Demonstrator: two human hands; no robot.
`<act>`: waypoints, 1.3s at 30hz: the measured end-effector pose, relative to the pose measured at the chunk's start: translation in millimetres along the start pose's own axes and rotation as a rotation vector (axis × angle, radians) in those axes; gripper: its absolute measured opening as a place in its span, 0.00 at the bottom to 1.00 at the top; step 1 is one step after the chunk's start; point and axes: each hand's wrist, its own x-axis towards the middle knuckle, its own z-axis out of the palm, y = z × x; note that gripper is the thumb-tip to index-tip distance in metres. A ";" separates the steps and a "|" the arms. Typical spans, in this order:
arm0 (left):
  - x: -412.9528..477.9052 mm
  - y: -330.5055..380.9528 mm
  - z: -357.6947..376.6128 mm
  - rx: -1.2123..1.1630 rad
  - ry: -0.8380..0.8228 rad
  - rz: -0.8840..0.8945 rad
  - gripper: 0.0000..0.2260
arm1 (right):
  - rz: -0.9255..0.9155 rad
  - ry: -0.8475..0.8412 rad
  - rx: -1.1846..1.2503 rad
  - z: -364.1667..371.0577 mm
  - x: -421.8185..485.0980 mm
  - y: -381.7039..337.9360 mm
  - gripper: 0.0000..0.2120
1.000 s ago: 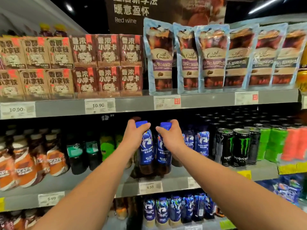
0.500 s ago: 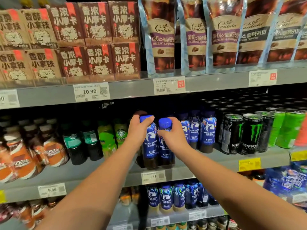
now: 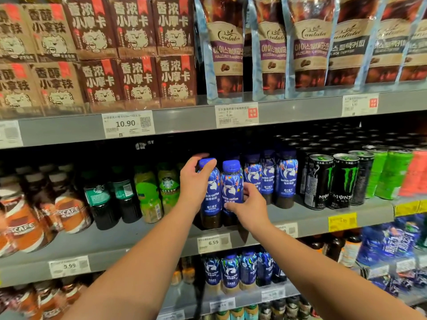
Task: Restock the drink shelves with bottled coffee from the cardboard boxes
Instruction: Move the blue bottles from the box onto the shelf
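Watching the left grip point(image 3: 195, 183) curling over the glossy blue cap of the left coffee bottle point(image 3: 211, 199), I am seeing the right grip point(image 3: 250, 209) wrapping the slick label of the right coffee bottle point(image 3: 231, 181). Both rounded bottles are standing side by side on the flat grey shelf point(image 3: 138, 239), at 12 o'clock from the price tag point(image 3: 213, 242). The right grip is sitting lower than before, off its cap.

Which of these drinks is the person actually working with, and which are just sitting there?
Job: left hand gripping the first blue coffee bottle; right hand holding the second blue coffee bottle; grey middle shelf.
Bystanders: Monster cans, Starbucks bottles, Nescafe bottles, Cantata pouches, brown cartons.
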 end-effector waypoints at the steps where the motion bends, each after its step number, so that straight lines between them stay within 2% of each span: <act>1: -1.7 -5.2 -0.7 0.024 0.002 0.003 0.07 | -0.013 -0.008 0.003 -0.4 0.3 1.1 0.28; 4: -5.0 -13.8 -2.7 0.030 0.035 -0.016 0.09 | -0.066 -0.010 0.000 -0.7 -0.7 7.3 0.26; 8: -11.5 -17.5 -6.8 0.103 -0.048 0.000 0.27 | -0.058 -0.016 -0.078 -1.8 1.4 19.0 0.28; 12: -31.1 -46.7 -23.6 0.250 -0.008 -0.093 0.33 | -0.019 -0.087 -0.169 -5.2 2.7 29.6 0.25; 15: -44.4 -64.8 -30.4 0.359 -0.100 -0.233 0.26 | -0.023 -0.112 -0.201 -7.2 4.0 32.2 0.25; 18: -43.2 -71.0 -28.7 0.376 -0.137 -0.268 0.18 | -0.005 -0.130 -0.179 -10.5 4.7 31.5 0.25; 21: -37.6 -66.1 -27.0 0.239 -0.191 -0.347 0.22 | 0.019 -0.159 -0.156 -17.6 8.0 33.2 0.26; 24: -35.3 -65.2 -27.7 0.173 -0.262 -0.365 0.23 | 0.042 -0.183 -0.162 -25.0 12.8 35.7 0.25; 33: -35.8 -65.5 -24.4 0.185 -0.297 -0.349 0.26 | 0.035 -0.143 -0.185 -32.4 15.6 37.1 0.23; 39: -37.6 -65.7 -22.2 0.263 -0.289 -0.311 0.23 | 0.052 -0.115 -0.223 -33.9 15.1 33.2 0.24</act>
